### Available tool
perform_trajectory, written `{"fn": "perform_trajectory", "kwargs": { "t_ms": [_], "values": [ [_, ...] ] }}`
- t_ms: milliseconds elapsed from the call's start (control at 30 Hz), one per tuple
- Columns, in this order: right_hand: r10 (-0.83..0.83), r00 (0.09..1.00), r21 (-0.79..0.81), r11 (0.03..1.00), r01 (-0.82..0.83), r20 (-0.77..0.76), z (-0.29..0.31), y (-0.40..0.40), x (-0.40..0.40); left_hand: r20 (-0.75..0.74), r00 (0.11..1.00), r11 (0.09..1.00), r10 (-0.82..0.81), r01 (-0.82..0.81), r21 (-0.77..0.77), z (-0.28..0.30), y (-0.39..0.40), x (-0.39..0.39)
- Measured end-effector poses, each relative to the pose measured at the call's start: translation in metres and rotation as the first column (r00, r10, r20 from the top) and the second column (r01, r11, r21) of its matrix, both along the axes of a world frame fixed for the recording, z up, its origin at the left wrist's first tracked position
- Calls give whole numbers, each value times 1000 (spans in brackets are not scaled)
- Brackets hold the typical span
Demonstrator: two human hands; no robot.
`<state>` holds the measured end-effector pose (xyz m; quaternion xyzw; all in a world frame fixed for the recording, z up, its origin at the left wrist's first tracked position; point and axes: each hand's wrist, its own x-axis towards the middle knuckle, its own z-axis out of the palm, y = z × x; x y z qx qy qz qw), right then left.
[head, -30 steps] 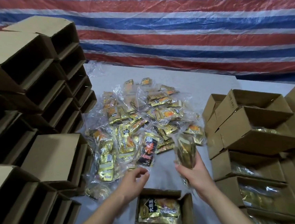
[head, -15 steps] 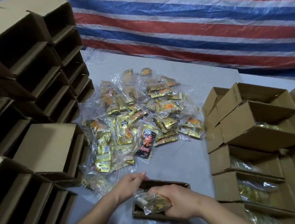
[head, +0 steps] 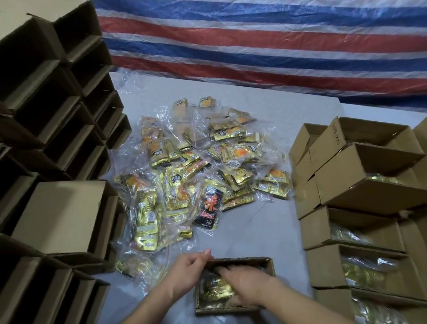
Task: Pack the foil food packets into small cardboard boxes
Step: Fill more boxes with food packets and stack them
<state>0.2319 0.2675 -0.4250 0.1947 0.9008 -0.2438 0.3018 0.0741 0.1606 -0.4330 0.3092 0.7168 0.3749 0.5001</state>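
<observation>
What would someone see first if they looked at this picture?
Probably the shiny gold pile of packets in the middle of the grey table. Next, the two hands at the small open box near the bottom: the right hand presses packets down inside it, and the left hand holds its far left corner. Tall stacks of boxes stand on the left.

Small open box (head: 266, 263) sits on grey table (head: 251, 225), near edge. Right hand (head: 246, 281) is inside it, fingers flat, pressing gold foil packets (head: 215, 288) down. Left hand (head: 188, 270) holds box's far-left corner, fingers curled over rim. Loose pile of bagged packets (head: 197, 168) just beyond. Empty boxes stacked on their sides at left (head: 57, 222); filled boxes stacked at right (head: 365, 195). Striped red/blue/white tarp (head: 273, 32) behind.
</observation>
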Motion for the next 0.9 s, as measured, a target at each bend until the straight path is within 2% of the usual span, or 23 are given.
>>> {"fn": "perform_trajectory", "kwargs": {
  "t_ms": [67, 133, 233, 333, 433, 567, 667, 800, 900],
  "values": [
    [-178, 982, -240, 958, 159, -57, 9, 1, 7, -39, 999, 1000, -23, 23, 3, -1, 0, -1],
    [-289, 953, -334, 910, 244, -89, 20, 3, 12, -50, 998, 999, -37, 37, 5, -1, 0, -2],
    [-277, 953, -271, 933, 236, -124, 30, 4, 13, -42, 998, 999, -37, 37, 13, -1, 1, -1],
    [-228, 972, -225, 946, 235, 56, 30, -3, 7, -41, 998, 999, -39, 40, 16, 1, 0, -1],
    [-225, 936, -181, 943, 279, 271, 20, -12, 1, -63, 997, 999, -49, 50, 11, 3, -1, 0],
    [-285, 889, -211, 903, 374, 357, 12, -21, 2, -46, 998, 999, -37, 37, 1, 6, -2, 2],
    [-377, 865, -215, 862, 458, 330, 12, -21, 5, -29, 999, 1000, -26, 26, -6, 8, -3, 2],
    [-475, 873, -182, 854, 487, 108, 12, -19, 3, -45, 999, 999, -30, 29, -19, 12, -2, 3],
    [-481, 870, -245, 835, 493, 110, 13, -18, -2, -63, 998, 1000, -20, 18, -24, 15, -2, 5]
  ]
}}
